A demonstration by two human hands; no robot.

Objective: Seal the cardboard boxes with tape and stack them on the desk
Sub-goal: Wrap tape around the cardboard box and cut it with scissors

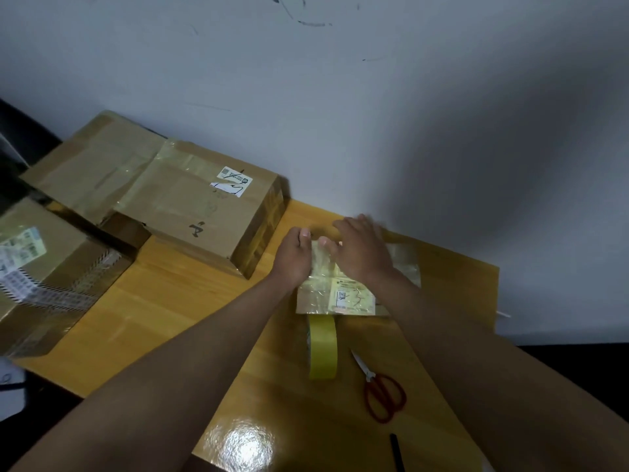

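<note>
A small cardboard box (pixel 343 296), wrapped in shiny tape and bearing a white label, lies on the yellow wooden desk (pixel 170 301) near the wall. Both hands are on its top. My left hand (pixel 294 255) rests on the box's left part with fingers curled at the far edge. My right hand (pixel 362 248) lies flat over the right part, fingers spread and pressing down. A yellow roll of tape (pixel 322 345) stands on its edge just in front of the box. Red-handled scissors (pixel 381 390) lie to the roll's right.
Three larger taped cardboard boxes fill the desk's left: one with a label (pixel 200 206) in the middle, one behind it (pixel 92 168), one at the far left edge (pixel 44 277). A black pen (pixel 396 451) lies near the front. The wall stands right behind the desk.
</note>
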